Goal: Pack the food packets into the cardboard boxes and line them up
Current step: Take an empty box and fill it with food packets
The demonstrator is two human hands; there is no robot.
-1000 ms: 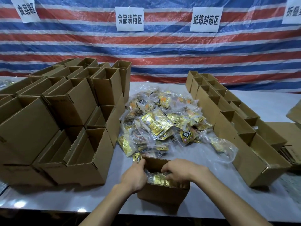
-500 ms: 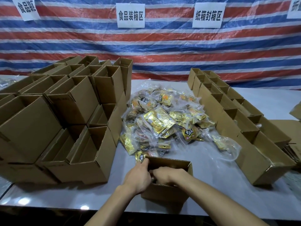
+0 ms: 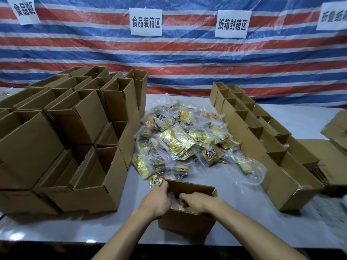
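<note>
"Where's the brown corrugated cardboard box (image 3: 185,222)?"
"Lower centre. Left hand (image 3: 157,200) fingers curl over its left rim. Right hand (image 3: 195,202) fingers bunch tight on crinkly, glossy food packets (image 3: 175,203) inside."

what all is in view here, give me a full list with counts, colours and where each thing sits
open box: one, brown, near table edge, centre, packets inside
food packets: large heap, gold and orange in clear plastic, mid-table
empty boxes: many, brown, stacked on the left
lined-up boxes: many, brown, in rows on the right
more cardboard: count unclear, brown, far right edge
table: one, pale grey, under everything
tarp: one, red, white and blue stripes, behind the table
paper signs: four, white with black characters, on the tarp
left hand: one, grips the open box's left end
right hand: one, fingers curled down into the open box, grip hidden
</note>
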